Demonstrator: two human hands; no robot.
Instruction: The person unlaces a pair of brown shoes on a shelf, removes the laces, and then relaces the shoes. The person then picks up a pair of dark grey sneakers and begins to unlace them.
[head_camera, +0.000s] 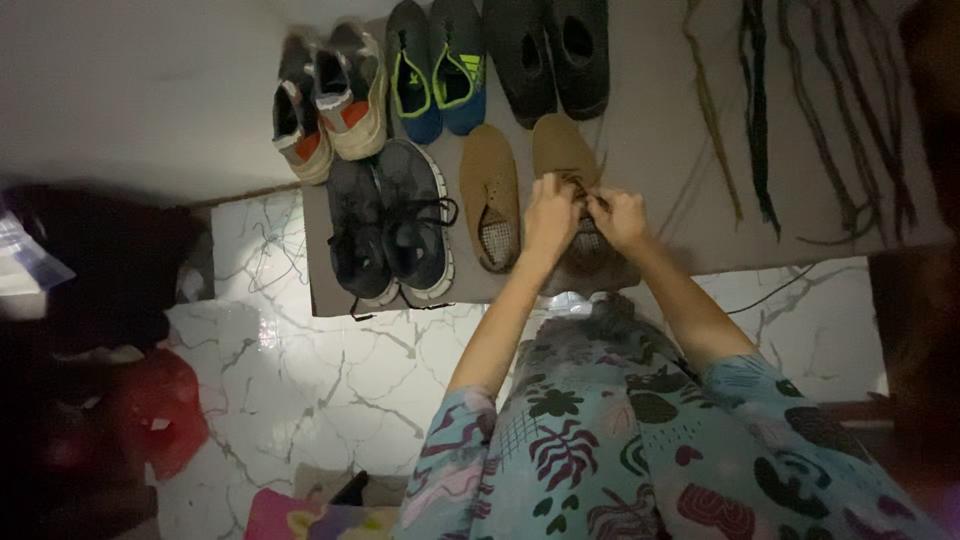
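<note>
Two hands, left (550, 215) and right (618, 218), we are pinching the tan shoe's (566, 150) lace with clenched fingers on the tabletop (660, 130).

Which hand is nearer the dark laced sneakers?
Left. The left hand is on the tan shoe nearer the dark laced sneakers; the right hand is beyond it.
</note>
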